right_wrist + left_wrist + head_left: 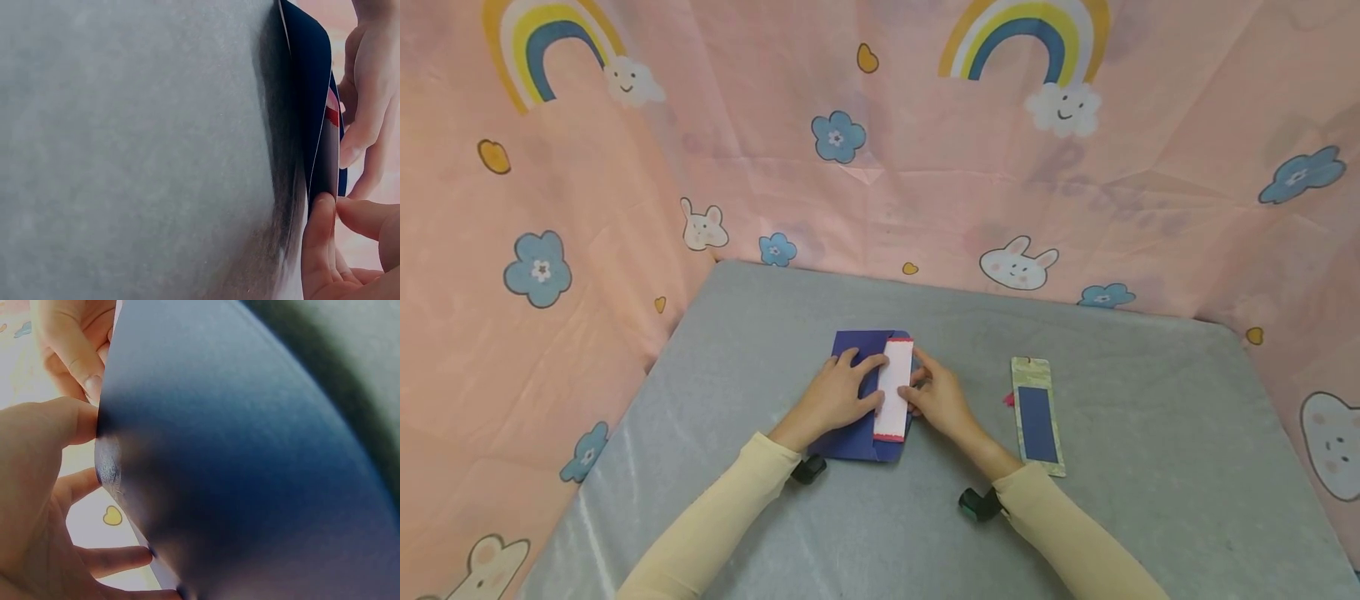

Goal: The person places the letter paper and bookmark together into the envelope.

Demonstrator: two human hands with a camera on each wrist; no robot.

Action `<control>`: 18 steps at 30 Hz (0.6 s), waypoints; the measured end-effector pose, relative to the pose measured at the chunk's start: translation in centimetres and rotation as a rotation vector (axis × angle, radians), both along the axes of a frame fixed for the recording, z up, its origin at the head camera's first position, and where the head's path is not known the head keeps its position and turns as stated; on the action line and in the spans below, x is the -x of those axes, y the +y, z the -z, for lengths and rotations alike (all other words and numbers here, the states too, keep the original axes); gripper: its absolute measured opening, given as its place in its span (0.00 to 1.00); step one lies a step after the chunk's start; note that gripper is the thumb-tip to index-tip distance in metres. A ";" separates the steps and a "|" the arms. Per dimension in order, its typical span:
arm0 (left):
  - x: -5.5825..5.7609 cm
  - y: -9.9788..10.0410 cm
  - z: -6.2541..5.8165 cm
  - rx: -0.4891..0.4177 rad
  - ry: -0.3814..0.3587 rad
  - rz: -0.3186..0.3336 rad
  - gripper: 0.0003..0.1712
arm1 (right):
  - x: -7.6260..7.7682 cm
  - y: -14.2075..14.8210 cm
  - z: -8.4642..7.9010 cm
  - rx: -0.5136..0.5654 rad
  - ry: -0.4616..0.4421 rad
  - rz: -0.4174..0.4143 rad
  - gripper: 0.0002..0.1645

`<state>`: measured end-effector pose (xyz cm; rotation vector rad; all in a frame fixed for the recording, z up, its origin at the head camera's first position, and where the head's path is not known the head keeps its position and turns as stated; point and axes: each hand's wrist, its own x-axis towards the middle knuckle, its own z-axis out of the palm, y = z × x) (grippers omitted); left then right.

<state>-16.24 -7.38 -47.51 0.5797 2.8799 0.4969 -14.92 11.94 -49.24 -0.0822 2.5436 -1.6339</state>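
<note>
A dark blue envelope [850, 442] lies on the grey cloth, and a white card [895, 367] with red ends lies along its right side. My left hand [835, 396] rests over the envelope with fingers spread, its fingertips touching the card's left edge. In the left wrist view, the blue paper [250, 456] fills much of the picture beside those fingers. My right hand [943, 400] pinches the card's right edge, thumb on top. The right wrist view has the card [327, 156] between two layers of blue paper; part of it is hidden there.
Right of my right hand lies a long green-patterned strip [1030, 372] with a dark blue panel and a small pink-red piece [1009, 400] at its left edge. A pink printed curtain [910, 208] stands behind the grey cloth-covered table [1150, 417].
</note>
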 end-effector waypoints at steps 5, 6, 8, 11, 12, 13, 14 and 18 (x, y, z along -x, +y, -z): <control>0.0 -0.1 -0.1 -0.001 -0.008 -0.007 0.34 | -0.2 0.5 0.1 0.071 -0.019 -0.030 0.42; -0.1 0.0 -0.1 -0.003 -0.008 -0.008 0.34 | -0.2 0.6 0.2 0.078 -0.017 -0.036 0.41; -0.1 0.0 -0.2 -0.004 -0.009 -0.008 0.34 | -0.2 0.8 0.3 0.090 -0.016 -0.051 0.41; -0.1 0.0 -0.2 -0.003 -0.006 -0.009 0.34 | -0.2 1.0 0.3 0.092 -0.034 -0.056 0.40; -0.1 0.0 -0.1 -0.004 -0.006 -0.009 0.34 | -0.2 1.0 0.3 0.088 -0.042 -0.055 0.40; 0.0 0.0 -0.1 -0.004 -0.004 -0.008 0.34 | -0.2 0.9 0.2 0.087 -0.051 -0.053 0.41; 0.0 0.0 -0.1 -0.005 -0.002 -0.008 0.34 | -0.2 0.9 0.1 0.084 -0.060 -0.049 0.41; 0.0 -0.1 0.1 -0.018 0.007 -0.008 0.34 | -0.2 0.6 -0.2 0.078 -0.072 -0.023 0.42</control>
